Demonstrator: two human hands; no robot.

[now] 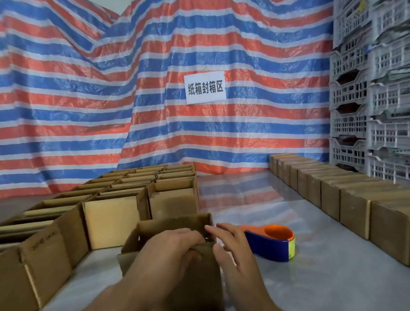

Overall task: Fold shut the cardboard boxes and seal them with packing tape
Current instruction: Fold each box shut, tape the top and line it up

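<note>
Your left hand [170, 248] curls over a flap of the box [169, 221] before you, right hand [235, 252] straight-fingered at its right side, dispenser [274, 243] just beyond; light, stiff card, likely, so press flaps near their creases.

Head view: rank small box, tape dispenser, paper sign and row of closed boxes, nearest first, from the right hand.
1. small box, at right hand
2. tape dispenser, just right
3. row of closed boxes, right edge
4. paper sign, far back
</note>
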